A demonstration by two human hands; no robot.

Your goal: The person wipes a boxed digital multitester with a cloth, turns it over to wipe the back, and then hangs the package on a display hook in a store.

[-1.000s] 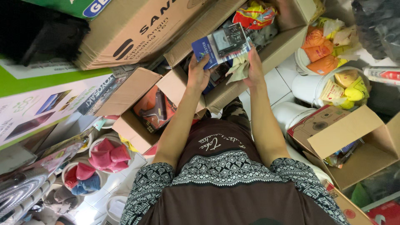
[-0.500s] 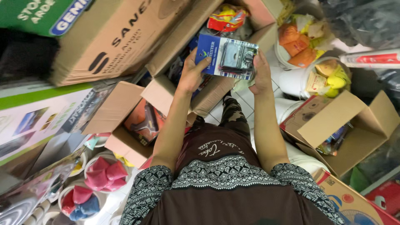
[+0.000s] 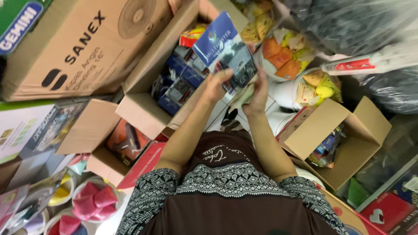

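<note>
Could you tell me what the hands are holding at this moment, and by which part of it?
Both hold a blue package: left hand and right hand at its lower end.

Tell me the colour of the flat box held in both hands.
Mostly blue, with a dark picture panel on the flat box, seen in the head view.
</note>
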